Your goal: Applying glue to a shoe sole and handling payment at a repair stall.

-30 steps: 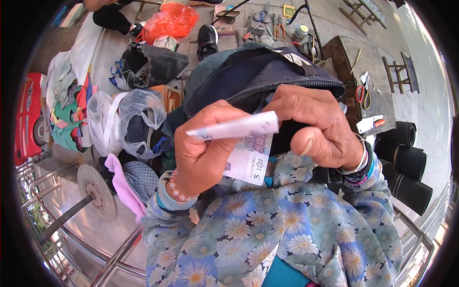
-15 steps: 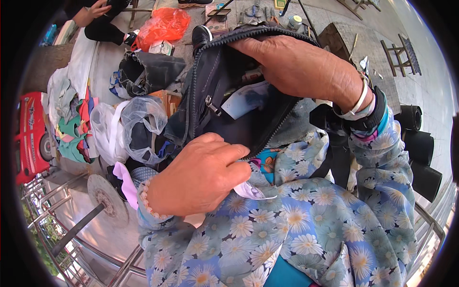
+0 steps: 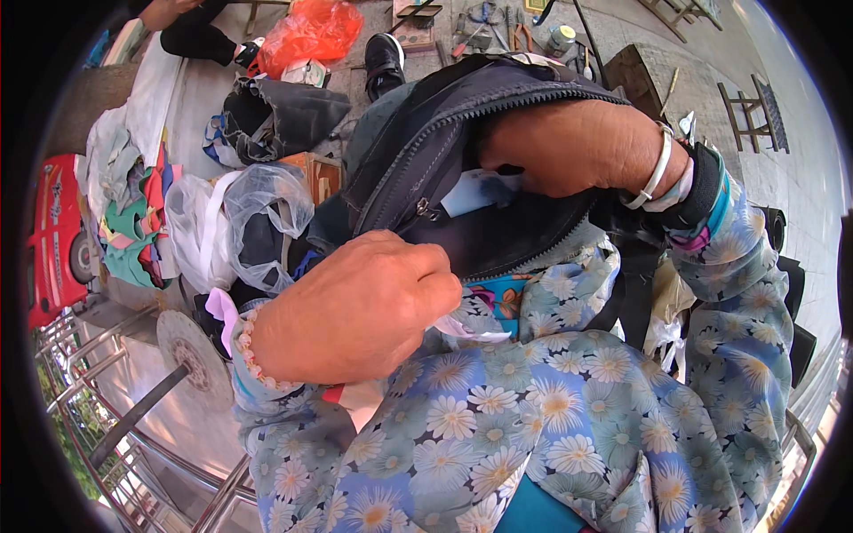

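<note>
A dark bag (image 3: 404,182) with an unzipped mouth lies across my lap, its zipper pull (image 3: 427,210) hanging on the inner side. My right hand (image 3: 569,147) reaches into the mouth; its fingers bend downward and their tips are hidden. Beside them, inside the bag, shows a bluish-white paper slip (image 3: 478,193) that looks like a banknote. At the bag's near edge my left hand (image 3: 364,306) is closed, knuckles up. From beneath its fingers sticks a pale purple-white paper slip (image 3: 471,330), and a pinkish paper (image 3: 360,400) shows below the palm.
Left of the bag stand clear plastic bags (image 3: 267,222), a cloth pile (image 3: 133,222) and a round metal disc (image 3: 197,364) on a bar. Beyond lie a dark open pouch (image 3: 284,120), a red plastic bag (image 3: 311,40) and hand tools (image 3: 493,31). Another person's leg (image 3: 200,40) is at far left.
My right hand has gone deeper into the bag, and the bag's far side has folded lower over it. My left hand has shifted slightly left. The bluish slip is more covered.
</note>
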A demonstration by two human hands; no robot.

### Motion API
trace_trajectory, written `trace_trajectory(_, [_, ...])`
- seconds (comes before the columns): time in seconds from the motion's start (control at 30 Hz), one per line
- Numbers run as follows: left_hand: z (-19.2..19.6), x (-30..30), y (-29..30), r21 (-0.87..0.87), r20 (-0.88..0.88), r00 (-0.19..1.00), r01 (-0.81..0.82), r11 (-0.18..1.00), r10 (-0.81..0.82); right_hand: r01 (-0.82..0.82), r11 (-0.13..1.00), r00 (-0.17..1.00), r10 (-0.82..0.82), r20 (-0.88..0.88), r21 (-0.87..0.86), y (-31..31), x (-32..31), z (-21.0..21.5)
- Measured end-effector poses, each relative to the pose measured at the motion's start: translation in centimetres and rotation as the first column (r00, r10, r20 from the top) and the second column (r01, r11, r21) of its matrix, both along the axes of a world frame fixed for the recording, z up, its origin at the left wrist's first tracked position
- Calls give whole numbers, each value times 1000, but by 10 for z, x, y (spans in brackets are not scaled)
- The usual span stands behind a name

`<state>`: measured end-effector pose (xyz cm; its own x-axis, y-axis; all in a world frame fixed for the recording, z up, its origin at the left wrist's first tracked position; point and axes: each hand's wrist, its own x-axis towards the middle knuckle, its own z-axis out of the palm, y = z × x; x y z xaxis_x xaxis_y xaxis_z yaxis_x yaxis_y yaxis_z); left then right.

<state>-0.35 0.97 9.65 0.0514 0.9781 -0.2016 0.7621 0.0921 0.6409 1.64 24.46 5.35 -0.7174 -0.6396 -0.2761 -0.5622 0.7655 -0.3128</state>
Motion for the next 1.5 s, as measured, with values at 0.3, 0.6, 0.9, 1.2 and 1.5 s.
trace_trajectory(0.3, [-11,-5,5,-7,214,950,-231,973,227,-22,996,975,1,-223,-88,6,57,-12])
trace_trajectory(0.6, [-29,-18,30,253,122,864,-502,827,488,-62,998,994,63,-88,22,4,71,-23])
trace_trajectory(0.9, [-27,-6,70,391,-197,890,-313,865,411,-82,996,984,85,-158,28,0,75,-8])
trace_trajectory(1.2, [-51,-13,95,367,-533,780,-135,921,327,-30,999,999,30,-22,26,16,74,17])
trace_trajectory(1.5, [-62,24,84,173,-470,879,-3,985,85,235,890,916,-337,-218,-389,27,41,24])
